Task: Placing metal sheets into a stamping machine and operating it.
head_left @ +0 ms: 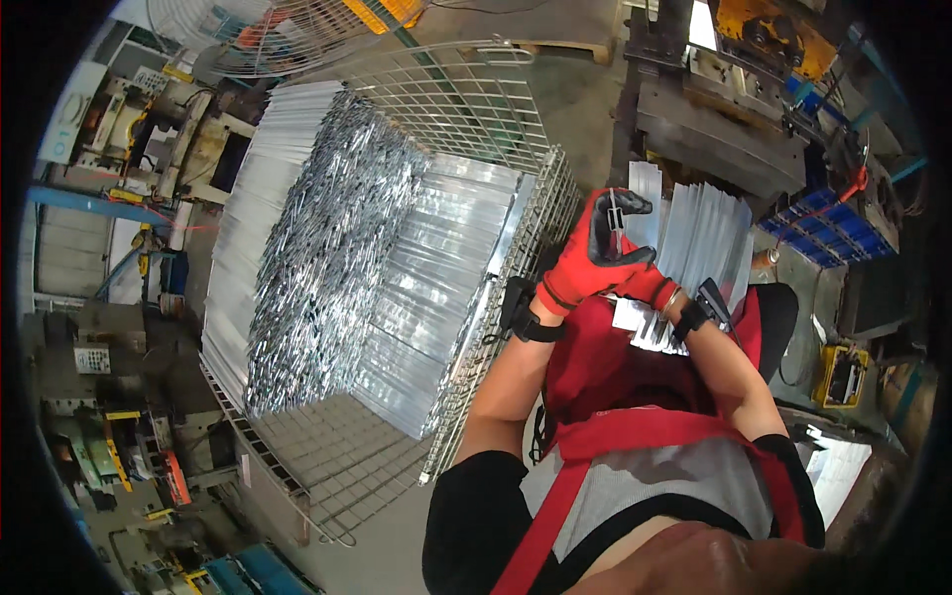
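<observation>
My left hand (585, 260), in a red glove with a black palm, is curled with thumb and fingers round a small metal profile (615, 215), seen nearly end-on. Just behind and below it is my right hand (649, 287), also in a red glove; its fingers are mostly hidden. Long silvery metal strips (706, 233) stand packed in a row beyond my hands. More strip ends (647, 325) show below my right hand, above my red apron (635, 382).
To the left, a wire mesh cage (466, 397) holds a large stack of silvery metal profiles (327, 248). Blue crates (828, 223) and a heavy machine (719, 129) stand at the far right. A yellow basket (841, 377) is at right. A fan guard (263, 35) is at the far left.
</observation>
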`<action>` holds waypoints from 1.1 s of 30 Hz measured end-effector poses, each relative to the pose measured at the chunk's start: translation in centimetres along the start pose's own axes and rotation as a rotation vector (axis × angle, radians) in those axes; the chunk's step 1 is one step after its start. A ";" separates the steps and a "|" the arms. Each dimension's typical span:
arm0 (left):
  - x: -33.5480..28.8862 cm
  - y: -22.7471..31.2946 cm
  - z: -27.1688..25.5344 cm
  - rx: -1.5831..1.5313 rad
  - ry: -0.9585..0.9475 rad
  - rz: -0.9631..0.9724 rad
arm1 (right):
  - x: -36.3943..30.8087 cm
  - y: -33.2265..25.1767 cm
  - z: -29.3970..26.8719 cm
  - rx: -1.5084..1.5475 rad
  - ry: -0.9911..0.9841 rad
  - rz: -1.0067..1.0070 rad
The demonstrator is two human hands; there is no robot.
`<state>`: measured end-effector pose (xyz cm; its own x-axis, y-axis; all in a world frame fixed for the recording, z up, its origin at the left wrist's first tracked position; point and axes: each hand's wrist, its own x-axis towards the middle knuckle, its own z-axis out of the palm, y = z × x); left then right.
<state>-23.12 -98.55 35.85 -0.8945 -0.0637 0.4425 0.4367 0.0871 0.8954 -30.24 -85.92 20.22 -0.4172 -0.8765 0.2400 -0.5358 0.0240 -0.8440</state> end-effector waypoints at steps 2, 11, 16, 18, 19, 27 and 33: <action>-0.4 0.7 1.0 -0.234 0.096 -0.129 | -0.1 2.7 0.6 0.056 -0.019 -0.007; -1.2 -1.5 3.3 -0.015 0.347 0.040 | -0.8 1.9 0.3 0.319 0.001 0.217; -1.2 -1.6 1.6 0.183 0.401 0.045 | 1.1 -1.1 -1.3 -0.173 -0.007 -0.052; -0.9 -1.3 1.7 0.137 0.440 0.111 | 0.5 0.1 -0.7 -0.119 -0.023 0.091; -0.6 -1.2 1.6 0.117 0.470 0.150 | 0.2 0.5 -0.6 -0.098 -0.041 0.156; -0.2 -0.1 -0.9 -0.774 0.238 -0.038 | -1.6 -8.0 -8.6 0.466 -0.267 0.256; 3.5 6.9 0.3 -0.963 -0.078 -0.017 | -3.9 -10.7 -11.0 0.995 -0.421 0.439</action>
<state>-23.24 -97.91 43.55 -0.8901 0.0114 0.4556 0.2839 -0.7682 0.5738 -30.99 -77.44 33.60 -0.0475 -0.9812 -0.1868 0.4841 0.1410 -0.8636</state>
